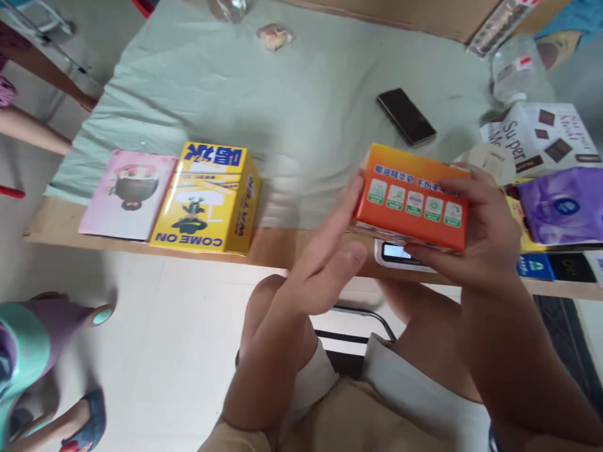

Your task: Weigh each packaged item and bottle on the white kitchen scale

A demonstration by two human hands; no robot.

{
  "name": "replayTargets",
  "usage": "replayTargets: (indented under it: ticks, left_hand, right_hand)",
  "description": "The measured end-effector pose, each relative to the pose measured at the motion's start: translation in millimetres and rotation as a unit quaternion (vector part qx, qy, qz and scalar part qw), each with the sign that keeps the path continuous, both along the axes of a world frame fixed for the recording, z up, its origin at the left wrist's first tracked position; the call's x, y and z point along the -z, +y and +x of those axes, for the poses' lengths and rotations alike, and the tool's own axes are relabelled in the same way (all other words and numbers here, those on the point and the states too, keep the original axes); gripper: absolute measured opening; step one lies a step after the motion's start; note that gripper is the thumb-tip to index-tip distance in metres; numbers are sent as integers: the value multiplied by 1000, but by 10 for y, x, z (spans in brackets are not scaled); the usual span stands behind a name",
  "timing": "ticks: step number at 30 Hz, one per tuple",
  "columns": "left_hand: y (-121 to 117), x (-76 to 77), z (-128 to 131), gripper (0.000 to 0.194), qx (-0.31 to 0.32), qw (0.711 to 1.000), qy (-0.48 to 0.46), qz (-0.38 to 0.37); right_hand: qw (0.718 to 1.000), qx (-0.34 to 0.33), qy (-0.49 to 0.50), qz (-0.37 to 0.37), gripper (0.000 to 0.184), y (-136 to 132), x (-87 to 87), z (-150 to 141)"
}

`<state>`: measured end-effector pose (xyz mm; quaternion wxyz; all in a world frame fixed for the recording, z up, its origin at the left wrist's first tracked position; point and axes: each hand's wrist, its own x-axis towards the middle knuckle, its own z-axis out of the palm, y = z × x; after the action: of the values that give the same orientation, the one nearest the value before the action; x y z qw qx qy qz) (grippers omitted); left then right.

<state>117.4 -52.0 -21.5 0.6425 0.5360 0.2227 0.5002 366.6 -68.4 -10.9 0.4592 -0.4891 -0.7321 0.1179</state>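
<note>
An orange soap box (pixel 409 201) with Chinese print and a row of small white-and-green icons is held up over the table's near edge, slightly tilted. My right hand (pixel 490 232) grips its right end, fingers over the top and thumb under the lower front edge. With fingers stretched out, my left hand (pixel 325 263) lies against the box's left end, its thumb apart from the box. Below the box, a white device with a lit screen (pixel 396 252) shows in part on the table edge.
A yellow box (pixel 198 201) and a pink box (pixel 127 194) stand at the left edge. A phone (pixel 406 116) lies beyond my hands. At right are a purple package (pixel 563 207), a white chocolate box (pixel 546 135) and a plastic bottle (pixel 516 69). Other people's limbs show at left.
</note>
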Motion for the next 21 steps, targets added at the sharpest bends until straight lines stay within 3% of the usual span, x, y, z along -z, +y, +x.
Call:
replayTargets:
  ticks: [2, 4, 8, 12, 17, 21]
  left_hand:
    - [43, 158, 209, 61, 90, 995, 10, 29]
    - [96, 276, 386, 60, 126, 992, 16, 26]
    - [202, 378, 682, 64, 118, 993, 5, -25]
    - [271, 414, 875, 66, 115, 993, -1, -26]
    - [296, 466, 901, 64, 113, 993, 8, -18]
    - [321, 521, 880, 60, 90, 995, 47, -20]
  right_hand:
    - [999, 12, 20, -25, 81, -129, 114, 304]
    - [998, 14, 45, -47, 83, -177, 199, 499]
    - [996, 18, 73, -57, 69, -106, 288, 689]
    - [997, 25, 61, -35, 82, -22, 418, 828]
    - [995, 22, 44, -82, 84, -18, 589, 958]
    - [996, 9, 48, -68, 87, -52, 644, 960]
